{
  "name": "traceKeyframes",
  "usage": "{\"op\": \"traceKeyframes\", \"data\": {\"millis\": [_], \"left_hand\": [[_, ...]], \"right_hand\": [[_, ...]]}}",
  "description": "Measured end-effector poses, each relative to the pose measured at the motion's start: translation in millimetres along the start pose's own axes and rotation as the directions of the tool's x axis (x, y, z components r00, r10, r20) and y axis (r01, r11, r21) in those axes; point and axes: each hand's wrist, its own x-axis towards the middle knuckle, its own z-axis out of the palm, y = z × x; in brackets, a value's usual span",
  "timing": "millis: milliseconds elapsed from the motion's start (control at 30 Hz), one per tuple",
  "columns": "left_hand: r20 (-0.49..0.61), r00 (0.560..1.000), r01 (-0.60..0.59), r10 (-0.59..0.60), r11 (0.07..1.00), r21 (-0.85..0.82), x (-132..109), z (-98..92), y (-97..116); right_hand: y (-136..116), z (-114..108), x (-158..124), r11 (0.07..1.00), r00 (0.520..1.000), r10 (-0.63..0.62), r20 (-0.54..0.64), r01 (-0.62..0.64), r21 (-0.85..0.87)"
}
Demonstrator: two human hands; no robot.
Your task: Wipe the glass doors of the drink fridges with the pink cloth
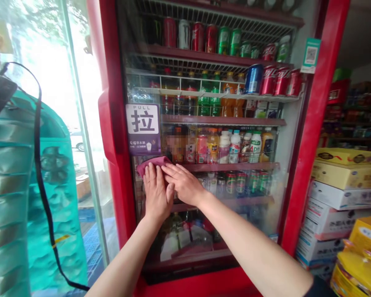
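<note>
A folded purple-red cloth [153, 163] lies against the glass door [253, 214] of a red-framed drinks fridge, just under a white and purple pull sticker [143, 128]. My left hand [157, 192] presses flat on the cloth, fingers stretched upward and covering part of it. Beside it, my right hand [184, 183] reaches in from the right with its fingers extended, the fingertips on the cloth's right edge. Both hands touch or nearly touch each other. Behind the glass stand rows of cans and bottles on shelves.
The fridge's red frame [315, 123] surrounds the door. Stacked cartons [336, 218] and a yellow container [361, 272] stand at the right. At the left are a turquoise padded object [58, 206], a hanging black strap [43, 185] and a transparent panel's edge.
</note>
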Motion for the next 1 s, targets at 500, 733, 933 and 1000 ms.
{"op": "traceKeyframes", "data": {"millis": [500,733,933,1000], "left_hand": [[0.196,0.935,-0.338,0.297,0.912,0.231,53.7,-20.6,-13.1],[0.038,0.990,-0.140,0.134,0.957,0.256,80.5,-32.8,-42.6],[0.117,0.974,-0.221,0.196,0.937,0.270,100.7,0.8,2.6],[0.180,0.945,-0.312,0.272,0.914,0.258,106.8,15.2,29.1]], "right_hand": [[-70.6,-25.0,-73.0,0.955,0.890,0.294,-0.349,-0.289,0.066],[-106.3,-17.1,-111.1,0.914,0.872,0.392,-0.291,-0.335,0.228],[-109.5,14.0,-151.6,0.849,0.790,0.523,-0.321,-0.450,0.277],[-111.4,26.1,-162.7,0.836,0.784,0.543,-0.300,-0.470,0.283]]}}
